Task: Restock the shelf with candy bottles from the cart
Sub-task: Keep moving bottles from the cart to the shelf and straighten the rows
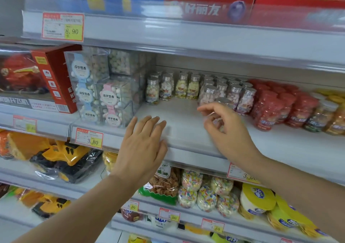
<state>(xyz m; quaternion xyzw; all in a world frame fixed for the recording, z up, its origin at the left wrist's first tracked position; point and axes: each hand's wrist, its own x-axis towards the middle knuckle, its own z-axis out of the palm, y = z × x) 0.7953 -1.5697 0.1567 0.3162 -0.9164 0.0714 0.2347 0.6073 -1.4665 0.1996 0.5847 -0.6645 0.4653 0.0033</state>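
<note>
Our left hand (143,145) flat on the shelf (179,114); right hand (229,130), grip unclear, at candy bottles (233,95) we'd seat upright.

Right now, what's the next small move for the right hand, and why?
Probably nudge the front bottle back flush against the pink-candy row, then withdraw the right hand. Its fingers curl around that bottle, though blur hides whether they grip it. The left hand lies flat on the shelf, which shows bare surface ahead of the row.
</note>
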